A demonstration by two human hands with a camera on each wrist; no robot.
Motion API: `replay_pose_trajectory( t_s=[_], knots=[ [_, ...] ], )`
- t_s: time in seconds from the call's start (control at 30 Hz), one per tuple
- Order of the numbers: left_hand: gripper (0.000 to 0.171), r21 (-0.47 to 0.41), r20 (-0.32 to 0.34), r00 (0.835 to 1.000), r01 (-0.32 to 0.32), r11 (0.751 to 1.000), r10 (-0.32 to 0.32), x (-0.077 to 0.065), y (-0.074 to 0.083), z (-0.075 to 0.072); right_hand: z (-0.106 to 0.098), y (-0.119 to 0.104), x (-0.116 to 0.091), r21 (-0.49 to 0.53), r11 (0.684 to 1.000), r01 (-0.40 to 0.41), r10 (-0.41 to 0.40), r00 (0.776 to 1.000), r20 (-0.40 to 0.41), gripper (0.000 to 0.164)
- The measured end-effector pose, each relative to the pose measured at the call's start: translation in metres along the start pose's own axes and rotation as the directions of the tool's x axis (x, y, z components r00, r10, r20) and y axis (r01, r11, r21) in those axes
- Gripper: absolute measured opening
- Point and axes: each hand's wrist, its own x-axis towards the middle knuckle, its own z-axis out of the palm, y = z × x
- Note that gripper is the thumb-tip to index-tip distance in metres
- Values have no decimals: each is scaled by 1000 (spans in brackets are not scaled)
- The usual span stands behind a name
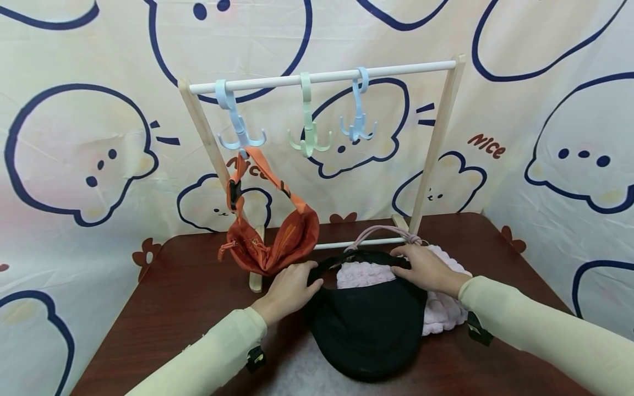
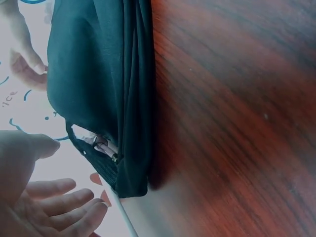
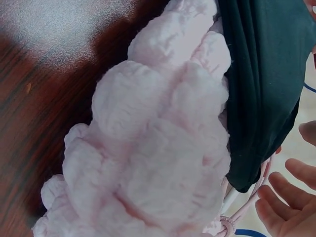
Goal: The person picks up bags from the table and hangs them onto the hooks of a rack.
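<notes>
Seemingly at the taking-up step, the left hand [image 1: 291, 287] and right hand [image 1: 427, 268] flank the black bag [image 1: 369, 330], fingers parted, gripping nothing; lifting calls for pinching its strap [image 1: 373, 257].

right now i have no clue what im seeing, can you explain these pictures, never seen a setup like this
There is no machine, just someone working bare-handed. The wide picture comes from a camera worn on the head, looking forward and down. The other two come from cameras on the left and right wrists, so things look turned sideways. On the table, a black bag rests in front of a pink bag, partly covering it. Behind stands a rack with three hooks; an orange bag hangs from the leftmost one. The left hand and right hand are by either end of the black bag's strap, fingers open. No firm hold shows, and whether they touch it is hard to tell.
</notes>
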Motion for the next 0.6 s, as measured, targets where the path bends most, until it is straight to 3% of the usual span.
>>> replay_pose_trajectory(
  t_s=[0.6],
  knots=[
    [47, -15, 55, 998, 38, 999, -37, 7, -4, 8, 2, 3, 1, 1, 1000, 26, -26, 999, 18, 48]
  ],
)
